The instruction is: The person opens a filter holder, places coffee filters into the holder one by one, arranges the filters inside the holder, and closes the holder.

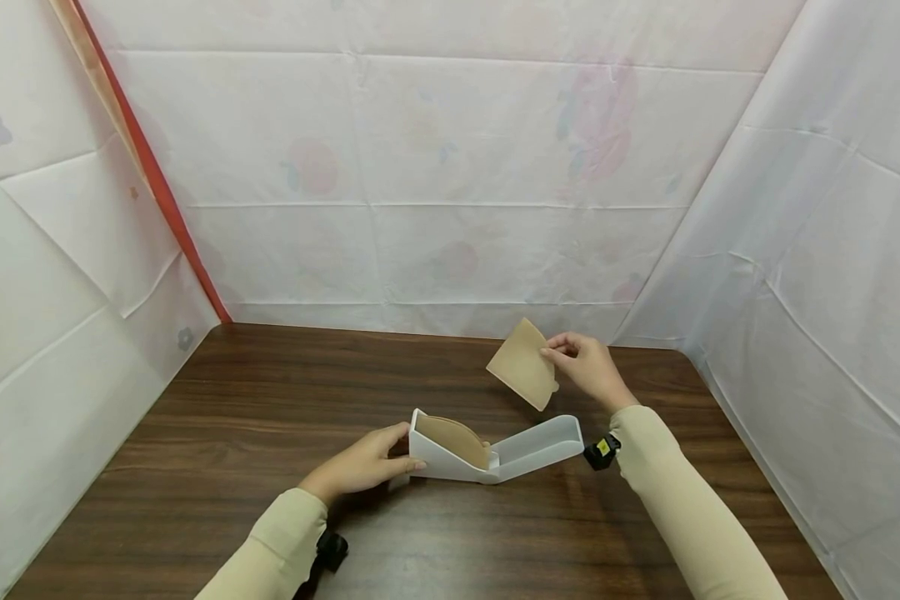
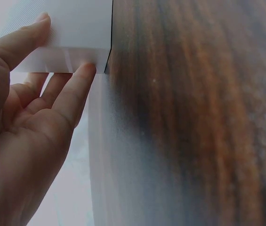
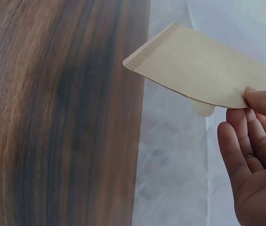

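In the head view a brown paper coffee filter point(image 1: 521, 364) hangs in the air above the table's far part. My right hand point(image 1: 587, 367) pinches it by one edge between thumb and fingers. A crimped seam and a small tab show on the coffee filter point(image 3: 194, 68) in the right wrist view. On the table stands a white filter box point(image 1: 450, 456), its lid point(image 1: 540, 450) swung out to the right. More brown filters point(image 1: 453, 437) sit inside it. My left hand point(image 1: 367, 460) grips the box's left end, thumb on the near side and fingers at the end wall.
The dark wood table point(image 1: 270, 392) carries the box. White printed sheeting point(image 1: 435, 183) rises behind the table and on both sides. A red strip point(image 1: 157, 179) runs down the back left corner. Black wrist devices are strapped at both sleeves.
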`<state>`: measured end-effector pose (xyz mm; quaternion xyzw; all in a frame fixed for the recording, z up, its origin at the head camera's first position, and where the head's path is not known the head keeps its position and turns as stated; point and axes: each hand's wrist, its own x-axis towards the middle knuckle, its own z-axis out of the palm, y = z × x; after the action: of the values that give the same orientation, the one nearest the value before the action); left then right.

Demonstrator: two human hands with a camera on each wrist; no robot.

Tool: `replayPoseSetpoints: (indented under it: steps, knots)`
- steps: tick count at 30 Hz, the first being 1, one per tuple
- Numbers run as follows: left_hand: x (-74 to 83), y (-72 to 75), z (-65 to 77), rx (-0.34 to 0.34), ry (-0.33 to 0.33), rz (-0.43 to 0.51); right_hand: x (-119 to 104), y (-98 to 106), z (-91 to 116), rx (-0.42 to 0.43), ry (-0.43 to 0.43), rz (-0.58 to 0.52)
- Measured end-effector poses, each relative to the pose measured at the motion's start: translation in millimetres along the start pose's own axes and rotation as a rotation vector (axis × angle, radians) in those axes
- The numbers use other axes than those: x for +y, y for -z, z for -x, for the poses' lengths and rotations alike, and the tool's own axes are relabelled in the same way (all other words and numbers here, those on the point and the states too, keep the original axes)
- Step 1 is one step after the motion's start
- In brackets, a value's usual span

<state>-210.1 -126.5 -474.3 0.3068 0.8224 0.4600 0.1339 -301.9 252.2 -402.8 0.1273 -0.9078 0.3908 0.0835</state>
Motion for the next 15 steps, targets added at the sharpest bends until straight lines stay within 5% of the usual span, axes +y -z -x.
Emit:
replayPoseSetpoints:
  steps: [15]
  knots:
    - [-1.4, -1.0, -0.1, -0.002, 0.017, 0.016, -25.6, 9.7, 8.9, 0.008, 0.038, -0.05]
